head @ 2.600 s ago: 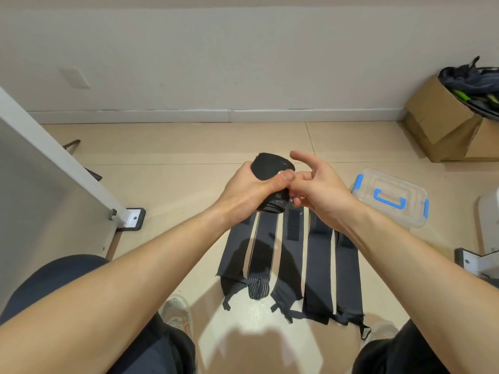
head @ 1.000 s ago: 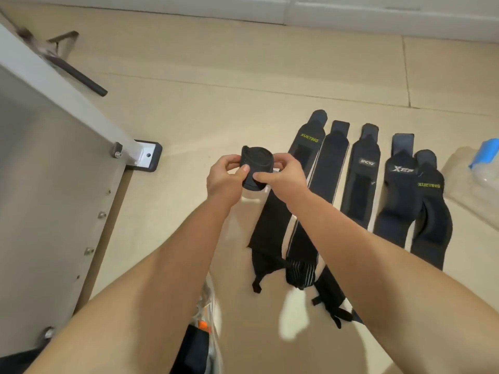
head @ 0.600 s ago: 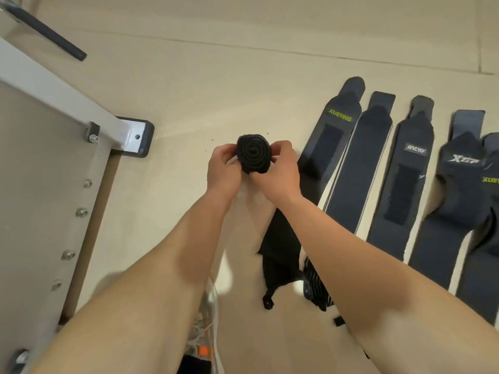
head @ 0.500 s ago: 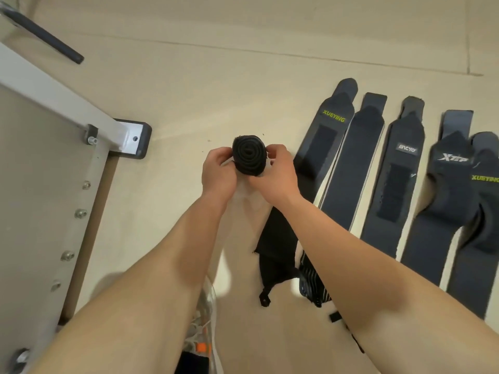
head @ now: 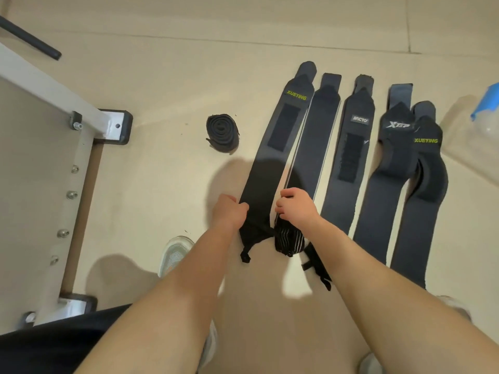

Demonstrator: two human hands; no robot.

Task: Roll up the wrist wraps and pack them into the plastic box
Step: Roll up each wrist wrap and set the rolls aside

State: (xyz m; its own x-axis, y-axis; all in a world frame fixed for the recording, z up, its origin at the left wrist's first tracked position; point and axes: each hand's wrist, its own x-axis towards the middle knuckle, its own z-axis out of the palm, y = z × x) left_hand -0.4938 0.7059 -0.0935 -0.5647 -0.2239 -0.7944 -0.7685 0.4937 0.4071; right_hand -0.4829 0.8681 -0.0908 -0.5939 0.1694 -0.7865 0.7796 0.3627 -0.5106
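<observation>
Wrist wrap (head: 266,168) looks soft and limp, best rolled from its near end, where left hand (head: 231,210) and right hand (head: 297,209) pinch its edges.

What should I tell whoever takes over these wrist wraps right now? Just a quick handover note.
Hands: left hand and right hand grip the near end of the leftmost wrap, one on each edge; it is still flat.
Things: the rolled wrap lies on the floor left of the row. Four other wraps lie flat to the right. The plastic box is at the right edge, mostly out of view.
Done: one wrap rolled, none seen packed.
Left: roll five, pack all six.
</observation>
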